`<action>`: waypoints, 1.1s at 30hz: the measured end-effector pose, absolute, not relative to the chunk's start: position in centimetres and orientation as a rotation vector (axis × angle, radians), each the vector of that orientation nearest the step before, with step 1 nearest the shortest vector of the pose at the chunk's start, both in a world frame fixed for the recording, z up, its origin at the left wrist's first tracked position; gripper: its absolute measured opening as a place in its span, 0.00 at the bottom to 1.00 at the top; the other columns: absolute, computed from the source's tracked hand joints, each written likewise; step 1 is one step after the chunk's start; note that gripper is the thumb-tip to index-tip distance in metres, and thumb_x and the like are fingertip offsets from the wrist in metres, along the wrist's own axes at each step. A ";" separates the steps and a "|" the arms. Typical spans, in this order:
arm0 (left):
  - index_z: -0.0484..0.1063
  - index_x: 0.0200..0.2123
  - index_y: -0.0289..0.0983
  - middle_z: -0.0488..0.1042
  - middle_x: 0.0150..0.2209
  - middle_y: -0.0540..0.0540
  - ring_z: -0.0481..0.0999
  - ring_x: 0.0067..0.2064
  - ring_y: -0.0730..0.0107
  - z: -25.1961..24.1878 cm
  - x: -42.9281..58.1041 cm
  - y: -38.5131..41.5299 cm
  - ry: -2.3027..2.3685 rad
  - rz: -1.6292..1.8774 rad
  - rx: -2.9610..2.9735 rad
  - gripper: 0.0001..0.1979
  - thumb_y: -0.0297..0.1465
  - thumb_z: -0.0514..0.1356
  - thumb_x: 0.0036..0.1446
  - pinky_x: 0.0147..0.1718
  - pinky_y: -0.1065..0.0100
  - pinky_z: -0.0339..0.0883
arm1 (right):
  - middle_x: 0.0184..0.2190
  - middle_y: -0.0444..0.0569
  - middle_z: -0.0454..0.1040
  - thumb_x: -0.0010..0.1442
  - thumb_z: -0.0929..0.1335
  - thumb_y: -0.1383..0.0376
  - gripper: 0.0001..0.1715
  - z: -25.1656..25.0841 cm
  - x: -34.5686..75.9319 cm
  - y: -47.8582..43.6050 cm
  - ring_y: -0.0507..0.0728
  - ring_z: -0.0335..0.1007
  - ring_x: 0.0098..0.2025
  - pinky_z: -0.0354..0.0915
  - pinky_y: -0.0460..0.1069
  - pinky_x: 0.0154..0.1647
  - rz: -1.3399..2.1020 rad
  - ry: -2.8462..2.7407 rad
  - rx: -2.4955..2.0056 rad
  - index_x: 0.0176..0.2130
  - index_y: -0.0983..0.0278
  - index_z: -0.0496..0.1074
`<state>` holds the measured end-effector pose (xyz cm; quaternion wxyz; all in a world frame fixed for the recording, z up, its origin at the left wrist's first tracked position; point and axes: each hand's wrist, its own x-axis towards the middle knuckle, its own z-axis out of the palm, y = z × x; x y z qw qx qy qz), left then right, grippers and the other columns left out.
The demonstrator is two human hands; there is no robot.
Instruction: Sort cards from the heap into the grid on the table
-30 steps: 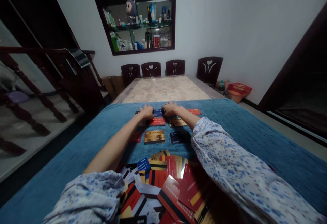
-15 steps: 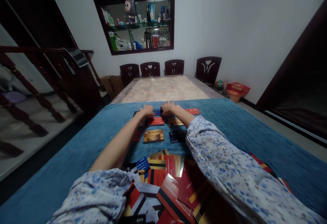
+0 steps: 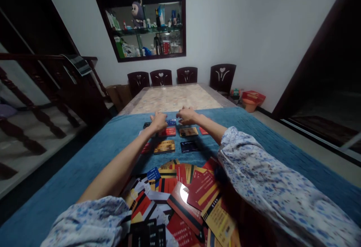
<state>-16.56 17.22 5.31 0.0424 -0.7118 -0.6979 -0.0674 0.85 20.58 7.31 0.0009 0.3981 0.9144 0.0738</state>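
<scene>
My left hand (image 3: 159,121) is over the far row of cards, between a dark card (image 3: 147,125) and a blue card (image 3: 171,122). Its fingers are partly apart, and I see nothing held in them. To the right of the blue card hovers my right hand (image 3: 186,115), its fingers loosely bent and spread. Nearer rows include a red card (image 3: 169,131), a gold card (image 3: 188,131), another gold card (image 3: 164,146) and a black card (image 3: 189,146). A loose heap of mixed cards (image 3: 183,198) spreads between my forearms.
A blue cloth (image 3: 93,168) covers the near part of the long table (image 3: 180,96). Dark chairs (image 3: 222,78) stand behind it. A wooden railing (image 3: 70,89) is on the left, an orange bin (image 3: 251,102) on the right, and a shelf niche (image 3: 141,25) is in the wall.
My right hand has lifted slightly and drawn away from the blue card, and its forearm has swung right, uncovering more of the heap. The whole view has shifted a little.
</scene>
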 end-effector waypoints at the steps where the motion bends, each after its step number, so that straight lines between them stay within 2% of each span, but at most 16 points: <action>1: 0.75 0.49 0.36 0.71 0.54 0.35 0.61 0.59 0.46 5.4 -16.2 16.7 -2.097 -0.242 -2.184 0.20 0.25 0.55 0.53 0.51 0.50 0.60 | 0.53 0.56 0.74 0.60 0.65 0.63 0.21 7.4 1.4 20.1 0.67 0.59 0.57 0.57 0.59 0.50 0.242 2.887 1.249 0.52 0.60 0.75; 6: 0.79 0.43 0.36 0.75 0.47 0.35 0.65 0.54 0.47 5.5 -14.1 14.2 -1.961 -0.424 -2.216 0.17 0.25 0.51 0.58 0.47 0.50 0.59 | 0.46 0.56 0.78 0.61 0.63 0.66 0.15 7.9 4.2 17.4 0.65 0.62 0.53 0.54 0.55 0.46 0.340 2.971 1.261 0.42 0.61 0.78; 11: 0.79 0.38 0.37 0.77 0.43 0.39 0.67 0.50 0.50 5.4 -12.3 12.1 -1.903 -0.499 -2.252 0.16 0.25 0.51 0.58 0.46 0.52 0.57 | 0.43 0.56 0.78 0.63 0.62 0.67 0.16 7.9 7.1 14.6 0.63 0.62 0.50 0.51 0.53 0.42 0.413 2.999 1.286 0.40 0.63 0.78; 18: 0.79 0.38 0.38 0.76 0.43 0.39 0.67 0.50 0.51 5.3 -8.8 8.7 -1.827 -0.517 -2.356 0.14 0.24 0.52 0.59 0.48 0.51 0.56 | 0.41 0.54 0.78 0.64 0.62 0.66 0.14 7.0 11.0 12.2 0.61 0.61 0.48 0.48 0.53 0.39 0.399 3.004 1.321 0.39 0.63 0.77; 24: 0.78 0.38 0.38 0.75 0.43 0.39 0.66 0.52 0.53 4.8 -5.4 6.1 -1.733 -0.559 -2.475 0.14 0.25 0.52 0.61 0.46 0.54 0.55 | 0.43 0.54 0.77 0.65 0.62 0.64 0.15 5.9 14.3 10.3 0.61 0.60 0.48 0.49 0.53 0.40 0.382 3.007 1.373 0.39 0.62 0.77; 33: 0.77 0.39 0.37 0.74 0.43 0.40 0.66 0.50 0.55 3.6 -1.5 3.5 -1.579 -0.562 -2.641 0.13 0.25 0.53 0.60 0.49 0.51 0.53 | 0.37 0.53 0.77 0.65 0.63 0.64 0.13 4.1 19.9 7.1 0.60 0.62 0.46 0.50 0.53 0.42 0.378 3.008 1.464 0.37 0.62 0.77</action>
